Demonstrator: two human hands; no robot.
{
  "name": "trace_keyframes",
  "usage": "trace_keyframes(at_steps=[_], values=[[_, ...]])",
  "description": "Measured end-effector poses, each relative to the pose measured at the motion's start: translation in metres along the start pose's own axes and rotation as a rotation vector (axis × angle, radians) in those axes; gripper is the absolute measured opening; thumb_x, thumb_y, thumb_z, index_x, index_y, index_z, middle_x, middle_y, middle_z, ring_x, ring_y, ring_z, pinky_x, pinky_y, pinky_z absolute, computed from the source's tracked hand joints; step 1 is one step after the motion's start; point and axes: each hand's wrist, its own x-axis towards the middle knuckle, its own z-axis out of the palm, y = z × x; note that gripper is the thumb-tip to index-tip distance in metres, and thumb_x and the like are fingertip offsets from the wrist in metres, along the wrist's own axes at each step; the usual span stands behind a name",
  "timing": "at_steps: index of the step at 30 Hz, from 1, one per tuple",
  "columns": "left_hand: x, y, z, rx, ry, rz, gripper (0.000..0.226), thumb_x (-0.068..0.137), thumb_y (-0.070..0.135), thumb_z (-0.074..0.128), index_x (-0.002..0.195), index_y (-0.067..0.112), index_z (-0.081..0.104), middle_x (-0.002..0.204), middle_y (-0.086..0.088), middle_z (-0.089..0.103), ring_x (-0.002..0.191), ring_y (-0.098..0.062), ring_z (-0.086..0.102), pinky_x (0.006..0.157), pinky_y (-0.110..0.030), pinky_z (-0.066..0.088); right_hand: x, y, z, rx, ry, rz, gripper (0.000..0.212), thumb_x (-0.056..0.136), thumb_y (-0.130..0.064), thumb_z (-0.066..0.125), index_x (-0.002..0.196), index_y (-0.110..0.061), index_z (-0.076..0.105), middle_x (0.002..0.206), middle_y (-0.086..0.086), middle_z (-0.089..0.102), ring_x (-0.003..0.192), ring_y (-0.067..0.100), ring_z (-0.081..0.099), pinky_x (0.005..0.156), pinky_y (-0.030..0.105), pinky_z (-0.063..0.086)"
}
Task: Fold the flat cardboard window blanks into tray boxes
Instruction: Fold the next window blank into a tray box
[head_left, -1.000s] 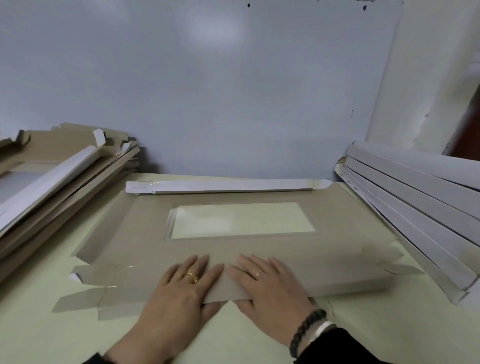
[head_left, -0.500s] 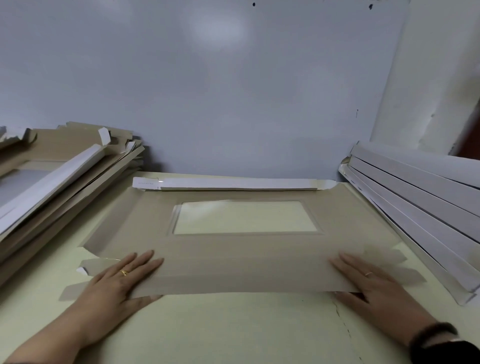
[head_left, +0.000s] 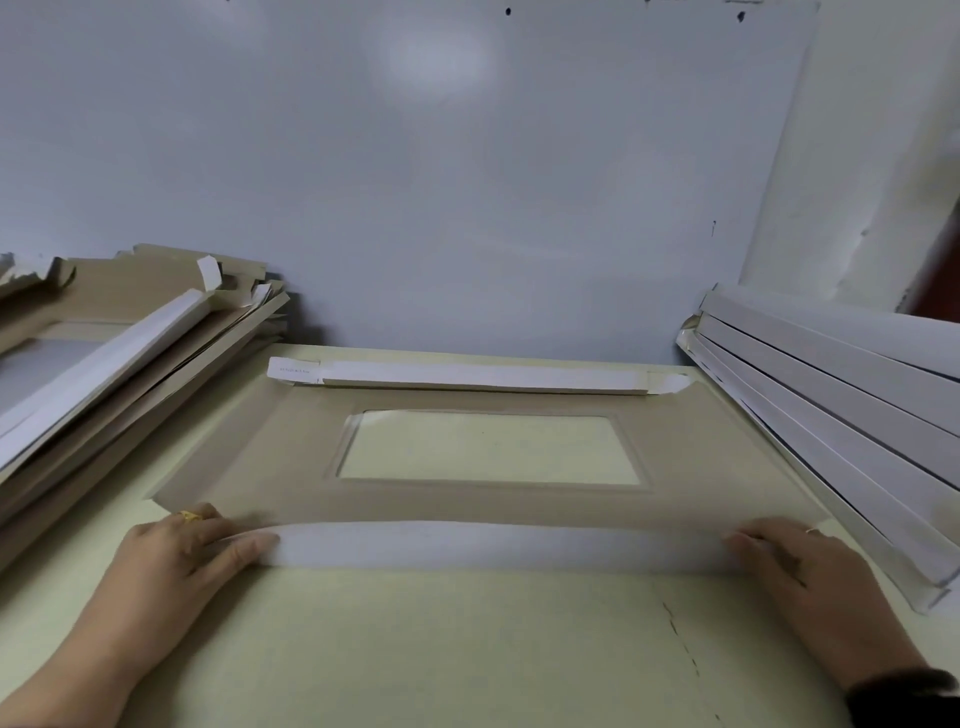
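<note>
Cardboard blank (head_left: 483, 504) lies flat, long axis running left-right.

**Count, head view**

- window blank (head_left: 483, 499) on the counter (head_left: 467, 649): 1, with 1 window cutout
- hands: 2, left hand (head_left: 182, 561) and right hand (head_left: 810, 571)
- rings: 2, one per hand
- stacks: 2, folded stack (head_left: 119, 364) at left edge, white stack (head_left: 841, 415) at right edge; piece count per stack unreadable
</note>
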Motion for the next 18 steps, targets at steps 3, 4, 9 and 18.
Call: trace_keyframes(at_steps=[3, 4, 9, 18], values=[[0.003, 0.002, 0.002, 0.151, 0.041, -0.033, 0.016, 0.075, 0.043, 0.062, 0.064, 0.032, 0.058, 0.059, 0.006, 0.060, 0.054, -0.023, 0.053, 0.055, -0.033, 0.034, 0.001, -0.002, 0.002, -0.107, 0.053, 0.017, 0.009, 0.080, -0.025, 0.068, 0.073, -0.028, 0.064, 0.064, -0.001, 0.064, 0.063, 0.025, 0.057, 0.058, 0.033, 0.039], [0.004, 0.002, 0.003, 0.190, 0.037, -0.051, 0.015, 0.075, 0.042, 0.062, 0.067, 0.029, 0.059, 0.061, 0.006, 0.061, 0.054, -0.022, 0.050, 0.059, -0.033, 0.033, 0.001, -0.004, 0.003, -0.151, 0.054, 0.026, 0.004, 0.079, -0.026, 0.069, 0.077, -0.025, 0.067, 0.064, 0.000, 0.064, 0.063, 0.028, 0.057, 0.057, 0.033, 0.038], [0.009, 0.007, 0.012, 0.310, -0.012, -0.154, 0.026, 0.074, 0.029, 0.076, 0.098, 0.022, 0.067, 0.084, -0.008, 0.069, 0.080, -0.032, 0.062, 0.076, -0.036, 0.028, 0.008, -0.004, 0.009, -0.291, -0.027, 0.062, 0.021, 0.075, -0.020, 0.075, 0.094, -0.013, 0.070, 0.085, 0.009, 0.068, 0.079, 0.033, 0.061, 0.072, 0.038, 0.041], [0.009, 0.031, 0.018, 0.335, -0.116, -0.060, 0.046, 0.065, -0.001, 0.079, 0.105, 0.021, 0.071, 0.109, -0.012, 0.067, 0.102, -0.038, 0.059, 0.095, -0.055, 0.033, 0.010, -0.016, 0.026, -0.412, -0.053, -0.300, 0.057, 0.045, 0.014, 0.083, 0.097, -0.008, 0.072, 0.101, 0.011, 0.070, 0.087, 0.030, 0.069, 0.079, 0.040, 0.054]])
